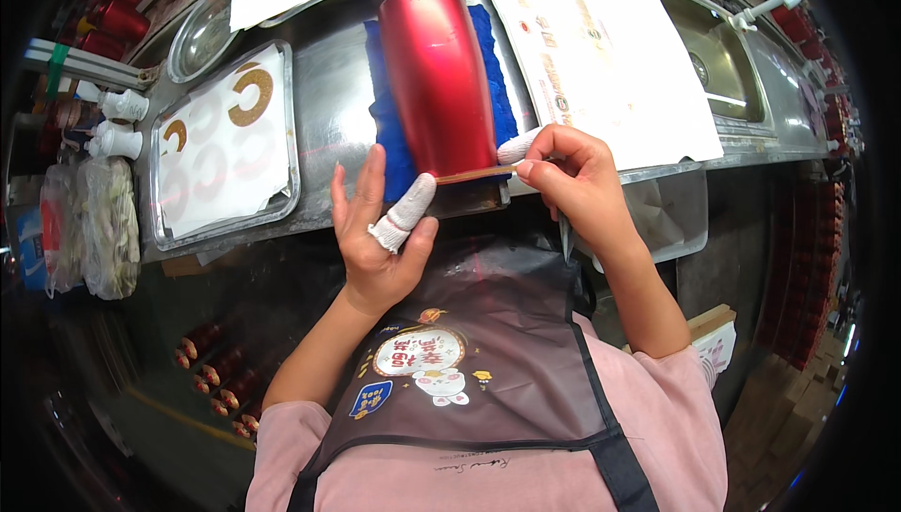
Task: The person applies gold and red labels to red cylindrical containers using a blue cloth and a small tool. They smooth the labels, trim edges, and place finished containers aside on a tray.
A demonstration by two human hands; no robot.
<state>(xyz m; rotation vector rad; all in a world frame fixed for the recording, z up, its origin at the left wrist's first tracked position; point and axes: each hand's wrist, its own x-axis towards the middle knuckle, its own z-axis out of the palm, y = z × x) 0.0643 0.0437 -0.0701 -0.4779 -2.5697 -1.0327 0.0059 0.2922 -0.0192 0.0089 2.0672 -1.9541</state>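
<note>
A glossy red metallic vase-like vessel (436, 71) lies on its side on a blue cloth (508, 99), its near end toward me. Across that near end runs a thin brown-gold strip (474, 175). My right hand (577, 174) pinches the strip's right end between thumb and fingers, and a white cloth finger cover sits on one of its fingers beside the vessel. With fingers spread, my left hand (380, 230) touches the strip's left end with the tip of its index finger, which wears a white finger cover (405, 213).
At left, a metal tray (293, 174) holds a white sheet with gold C-shaped pieces. A glass bowl (202, 38) stands behind it, white bottles (117, 139) further left. White printed paper (619, 71) covers the right side, before a sink (718, 52). A plastic bin (671, 212) sits below.
</note>
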